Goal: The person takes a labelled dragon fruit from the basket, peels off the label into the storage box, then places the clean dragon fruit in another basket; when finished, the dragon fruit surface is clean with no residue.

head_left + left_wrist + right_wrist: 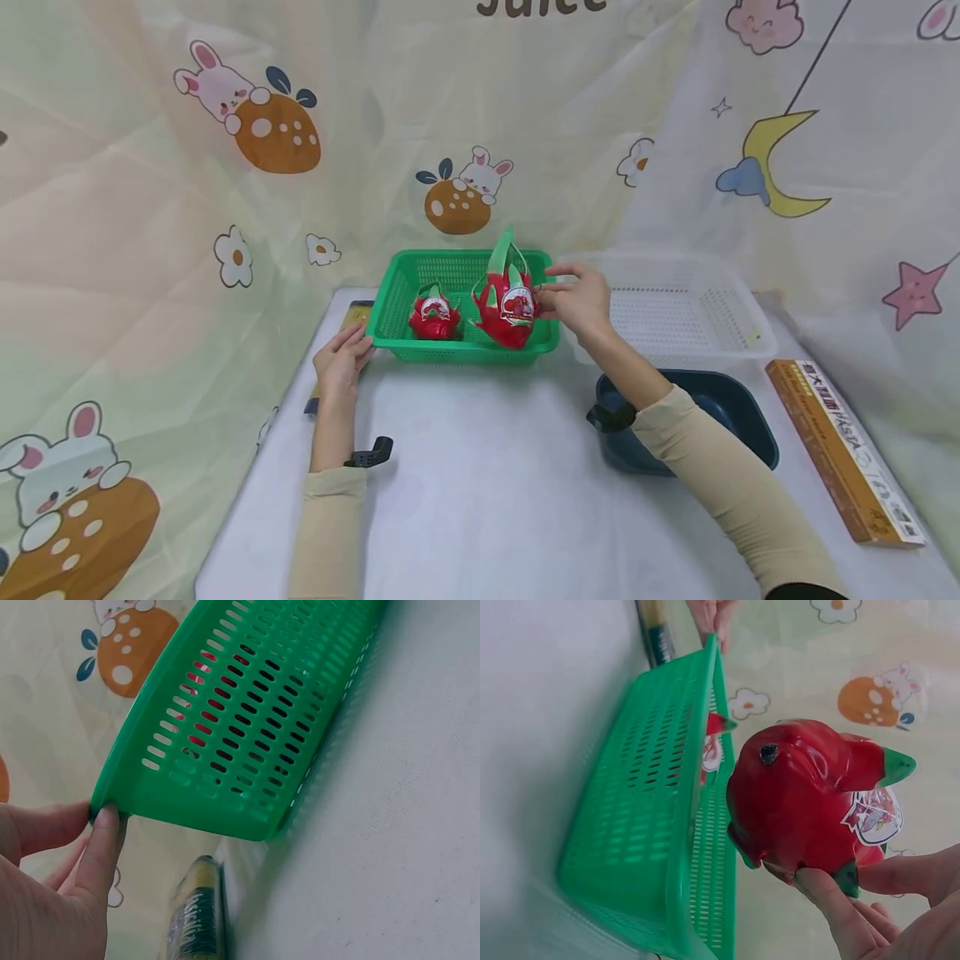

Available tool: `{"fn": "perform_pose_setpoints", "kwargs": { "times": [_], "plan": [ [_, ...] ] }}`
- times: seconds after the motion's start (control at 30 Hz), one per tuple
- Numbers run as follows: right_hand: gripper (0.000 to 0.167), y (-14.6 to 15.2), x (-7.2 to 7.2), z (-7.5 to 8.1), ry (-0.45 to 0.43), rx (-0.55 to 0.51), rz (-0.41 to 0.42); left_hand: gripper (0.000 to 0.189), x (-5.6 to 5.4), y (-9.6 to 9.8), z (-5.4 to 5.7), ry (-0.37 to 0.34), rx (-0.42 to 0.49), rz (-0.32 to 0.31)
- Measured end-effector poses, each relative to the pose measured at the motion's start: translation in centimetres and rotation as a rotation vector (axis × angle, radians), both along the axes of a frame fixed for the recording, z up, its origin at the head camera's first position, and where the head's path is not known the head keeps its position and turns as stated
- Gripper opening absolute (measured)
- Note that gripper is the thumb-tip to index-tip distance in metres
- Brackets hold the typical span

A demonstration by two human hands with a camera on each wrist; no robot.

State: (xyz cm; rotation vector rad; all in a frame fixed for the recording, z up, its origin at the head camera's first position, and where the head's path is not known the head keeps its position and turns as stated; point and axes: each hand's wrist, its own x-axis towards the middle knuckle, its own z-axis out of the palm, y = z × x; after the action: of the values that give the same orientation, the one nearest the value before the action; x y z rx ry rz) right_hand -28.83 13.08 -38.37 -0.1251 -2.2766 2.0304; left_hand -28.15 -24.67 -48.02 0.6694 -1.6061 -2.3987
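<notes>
My left hand (343, 360) pinches the near-left corner of a green plastic basket (465, 354) between thumb and fingers; in the left wrist view the thumb and fingertips meet at its rim (112, 784). Above the basket's right half, my right hand (583, 302) holds a red dragon fruit (504, 330) with green-tipped scales and a printed sticker. The right wrist view shows its round red end (795, 802), with fingers and thumb gripping the side nearest the hand. A second, smaller-looking dragon fruit (433, 325) sits inside the basket on the left, also with a sticker.
A white perforated basket (675, 354) stands to the right, with a dark blue basin (720, 392) in front, partly under my right forearm. A long pasta box (843, 450) lies at the right edge. A yellow-and-dark packet (196, 915) lies left of the green basket.
</notes>
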Motion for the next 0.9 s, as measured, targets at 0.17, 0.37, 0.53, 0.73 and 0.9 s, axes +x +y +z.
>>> {"fn": "perform_pose_setpoints", "kwargs": {
  "times": [0.17, 0.37, 0.53, 0.73, 0.9],
  "plan": [
    [0.035, 0.5, 1.1, 0.0, 0.027, 0.011, 0.013, 0.052, -0.2, 0.0, -0.1, 0.005, -0.002, 0.007],
    [0.036, 1.1, 2.5, -0.4, 0.022, 0.000, 0.016, 0.052, -0.2, 0.0, -0.1, 0.012, 0.012, 0.012],
    [0.041, 1.9, 4.0, -1.0, 0.012, 0.000, 0.017, 0.052, -0.2, 0.1, -0.1, 0.016, 0.009, 0.012],
    [0.041, 2.5, 5.9, -1.7, 0.003, -0.032, 0.022, 0.053, -0.2, 0.1, -0.1, 0.008, 0.024, 0.012],
    [0.042, 2.8, 7.2, -2.4, 0.013, -0.042, 0.023, 0.053, -0.2, 0.1, 0.0, 0.000, 0.033, 0.008]
  ]
}}
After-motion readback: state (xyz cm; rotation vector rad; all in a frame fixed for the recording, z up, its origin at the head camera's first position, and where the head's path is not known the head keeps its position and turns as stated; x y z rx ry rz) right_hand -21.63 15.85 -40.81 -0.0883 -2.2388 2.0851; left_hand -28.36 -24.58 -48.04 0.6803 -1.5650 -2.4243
